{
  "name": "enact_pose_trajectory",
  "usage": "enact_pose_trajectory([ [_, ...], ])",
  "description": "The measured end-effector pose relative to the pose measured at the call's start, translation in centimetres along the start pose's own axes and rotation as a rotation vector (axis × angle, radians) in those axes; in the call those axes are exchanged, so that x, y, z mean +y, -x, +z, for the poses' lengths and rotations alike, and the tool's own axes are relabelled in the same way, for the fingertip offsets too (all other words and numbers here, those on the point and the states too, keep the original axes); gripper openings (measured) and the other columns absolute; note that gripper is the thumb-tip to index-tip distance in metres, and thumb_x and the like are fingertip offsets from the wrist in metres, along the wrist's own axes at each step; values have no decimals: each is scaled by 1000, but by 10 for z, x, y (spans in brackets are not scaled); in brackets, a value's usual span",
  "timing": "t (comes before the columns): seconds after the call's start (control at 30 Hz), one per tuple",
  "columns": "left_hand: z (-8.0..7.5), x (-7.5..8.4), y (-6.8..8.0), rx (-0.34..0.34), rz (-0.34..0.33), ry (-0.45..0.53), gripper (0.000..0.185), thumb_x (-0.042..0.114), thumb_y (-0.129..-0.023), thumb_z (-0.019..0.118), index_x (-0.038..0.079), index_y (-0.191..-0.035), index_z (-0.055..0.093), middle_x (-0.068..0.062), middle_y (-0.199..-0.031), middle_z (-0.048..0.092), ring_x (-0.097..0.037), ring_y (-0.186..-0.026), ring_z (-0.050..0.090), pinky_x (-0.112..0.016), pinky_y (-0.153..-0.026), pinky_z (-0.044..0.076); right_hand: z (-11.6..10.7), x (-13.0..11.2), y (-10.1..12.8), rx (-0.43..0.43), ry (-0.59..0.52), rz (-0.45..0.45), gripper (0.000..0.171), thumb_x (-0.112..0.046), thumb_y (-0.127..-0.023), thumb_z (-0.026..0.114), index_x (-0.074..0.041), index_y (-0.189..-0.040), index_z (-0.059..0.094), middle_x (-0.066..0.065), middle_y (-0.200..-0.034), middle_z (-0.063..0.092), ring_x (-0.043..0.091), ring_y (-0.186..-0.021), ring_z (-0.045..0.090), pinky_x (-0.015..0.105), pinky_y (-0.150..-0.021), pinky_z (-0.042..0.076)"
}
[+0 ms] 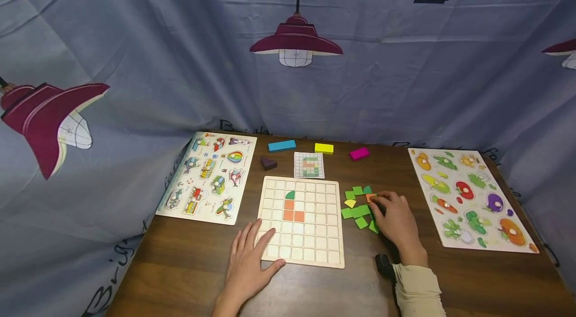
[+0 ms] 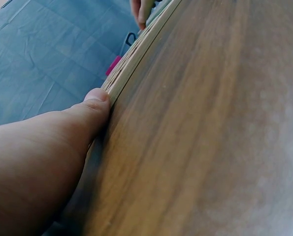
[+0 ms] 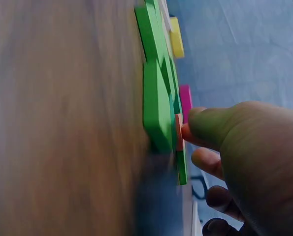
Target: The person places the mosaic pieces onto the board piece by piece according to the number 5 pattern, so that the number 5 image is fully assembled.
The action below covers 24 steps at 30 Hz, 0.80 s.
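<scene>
A pale wooden grid board point(image 1: 315, 242) lies mid-table, holding a green quarter-round tile point(image 1: 290, 195) and 3 orange square tiles, one of them the lower right tile point(image 1: 299, 216). My left hand point(image 1: 249, 262) rests spread at its lower left corner, thumb along the near edge; in the left wrist view the thumb point(image 2: 94, 101) touches the board's side. Right of the board, my right hand point(image 1: 396, 219) pinches an orange tile point(image 3: 179, 132) with thumb and index finger, among loose green tiles point(image 1: 360, 211). A yellow piece point(image 1: 350, 203) lies beside them. The fingers partly hide the orange tile.
A printed pattern card point(image 1: 309, 165) lies behind the board. Beyond are blue point(image 1: 282, 145), yellow point(image 1: 324, 148) and magenta point(image 1: 359, 153) blocks and a dark wedge point(image 1: 268, 163). A vehicle puzzle point(image 1: 180, 177) lies left, a vegetable puzzle point(image 1: 454, 237) right. Curtains surround the table.
</scene>
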<state>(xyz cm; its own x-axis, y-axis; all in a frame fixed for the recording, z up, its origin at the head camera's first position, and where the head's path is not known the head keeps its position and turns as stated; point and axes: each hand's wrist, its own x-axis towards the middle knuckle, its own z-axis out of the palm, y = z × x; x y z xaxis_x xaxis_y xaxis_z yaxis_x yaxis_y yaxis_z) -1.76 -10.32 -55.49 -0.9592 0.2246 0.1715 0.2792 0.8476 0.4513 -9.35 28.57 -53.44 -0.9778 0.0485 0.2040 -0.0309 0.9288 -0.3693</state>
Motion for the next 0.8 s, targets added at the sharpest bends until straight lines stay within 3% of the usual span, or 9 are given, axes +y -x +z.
enact_pose_trajectory([
  [0.37,1,-1,0,-8,-7,-5,74,67,-83,69,33,-147,53,-8,-166,33,-36,-154,27,-54,-125,15,-10,15,13,21,-13,27,30,-13,-91,76,1,-117,73,22,-130,60,40,-109,50,58,-83,50],
  [0.63,-1,0,1,-17,-11,-4,74,67,-84,69,33,-147,53,-8,-166,34,-36,-154,27,-55,-125,15,-8,20,9,-57,-60,-29,33,-10,-94,71,-2,-125,69,21,-137,61,45,-121,54,63,-102,45],
  [0.8,-1,1,1,-9,-6,8,74,66,-84,69,32,-148,53,-8,-166,33,-36,-154,27,-55,-125,15,-10,20,6,-87,-64,-46,31,-9,-95,69,-1,-124,69,24,-132,63,47,-121,57,64,-109,39],
])
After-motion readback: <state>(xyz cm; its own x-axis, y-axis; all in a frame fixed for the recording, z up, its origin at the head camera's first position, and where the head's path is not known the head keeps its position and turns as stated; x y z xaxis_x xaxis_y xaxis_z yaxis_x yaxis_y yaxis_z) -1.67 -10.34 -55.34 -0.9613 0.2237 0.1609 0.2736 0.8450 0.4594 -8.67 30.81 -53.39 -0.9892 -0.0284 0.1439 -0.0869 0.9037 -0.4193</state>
